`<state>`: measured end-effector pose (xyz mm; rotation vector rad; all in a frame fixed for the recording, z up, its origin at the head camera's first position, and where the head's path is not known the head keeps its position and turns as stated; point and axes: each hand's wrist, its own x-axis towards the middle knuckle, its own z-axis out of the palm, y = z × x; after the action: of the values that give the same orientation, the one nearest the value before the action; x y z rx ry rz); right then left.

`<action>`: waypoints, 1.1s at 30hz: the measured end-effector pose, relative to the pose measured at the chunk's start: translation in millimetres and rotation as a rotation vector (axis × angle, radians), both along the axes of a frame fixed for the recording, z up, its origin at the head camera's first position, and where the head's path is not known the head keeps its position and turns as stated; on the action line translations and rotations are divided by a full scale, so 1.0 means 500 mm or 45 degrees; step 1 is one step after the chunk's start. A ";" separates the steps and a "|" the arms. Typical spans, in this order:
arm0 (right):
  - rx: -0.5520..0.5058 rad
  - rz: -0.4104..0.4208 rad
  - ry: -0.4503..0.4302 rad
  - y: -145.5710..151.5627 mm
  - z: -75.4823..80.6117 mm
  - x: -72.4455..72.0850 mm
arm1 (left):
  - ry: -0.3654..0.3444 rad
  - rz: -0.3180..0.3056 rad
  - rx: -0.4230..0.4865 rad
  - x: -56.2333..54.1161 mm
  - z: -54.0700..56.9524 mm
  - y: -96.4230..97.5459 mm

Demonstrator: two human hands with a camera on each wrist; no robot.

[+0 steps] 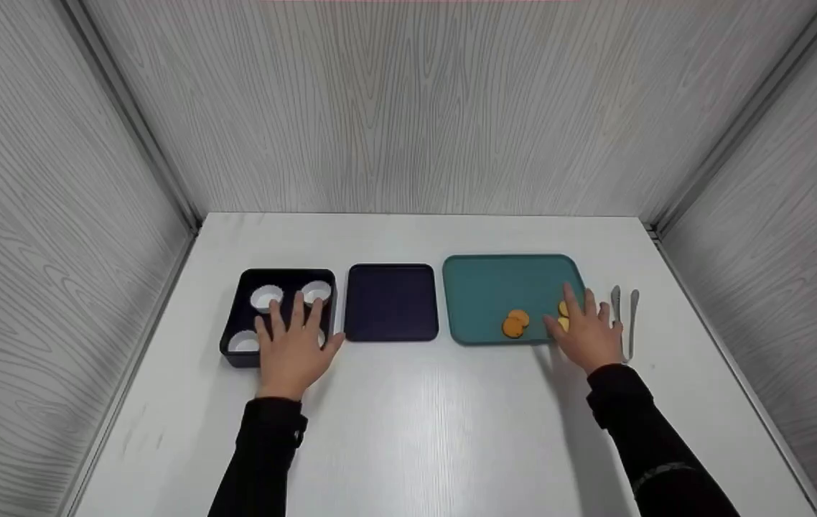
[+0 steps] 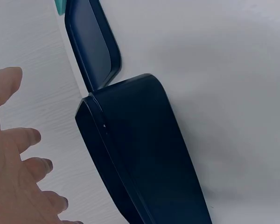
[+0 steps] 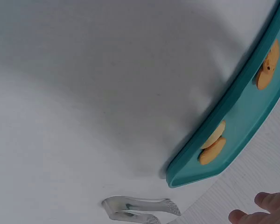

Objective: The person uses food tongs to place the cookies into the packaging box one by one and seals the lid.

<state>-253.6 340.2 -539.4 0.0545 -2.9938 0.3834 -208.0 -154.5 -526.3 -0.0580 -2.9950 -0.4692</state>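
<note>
My left hand (image 1: 293,359) is spread with straight fingers over the near part of a dark box (image 1: 229,327) holding several white cups (image 1: 266,296); nothing is in its grasp. In the left wrist view the fingers (image 2: 28,137) extend beside the box's dark wall (image 2: 135,140). Over the near right corner of a teal tray (image 1: 480,280), my right hand (image 1: 591,337) has its fingers apart and holds nothing. Round orange-brown cookies (image 1: 513,327) lie on that tray, and paler cookies (image 3: 213,135), partly hidden by the hand in the head view, lie near its corner.
Metal tongs (image 1: 632,323) lie just right of the teal tray, beside the right hand. A flat dark square lid or tray (image 1: 391,303) sits between box and teal tray. Grey wood-grain panels (image 1: 408,108) enclose the white table (image 1: 408,431) at back and sides.
</note>
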 end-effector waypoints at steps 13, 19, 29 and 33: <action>0.033 -0.099 0.101 0.062 -0.011 0.015 | -0.011 0.092 0.112 0.010 0.006 -0.082; 0.038 -0.168 0.125 0.097 -0.019 0.024 | -0.083 0.145 0.193 0.022 0.015 -0.118; -0.071 -0.342 0.058 0.143 -0.045 0.028 | -0.125 0.236 0.263 0.044 0.000 -0.175; -0.123 -0.402 0.019 0.154 -0.060 0.034 | -0.145 0.284 0.331 0.046 -0.003 -0.195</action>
<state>-236.8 417.1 -569.1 -0.4161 -2.8945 0.4842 -184.9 -251.8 -528.1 0.3311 -2.9685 -0.8523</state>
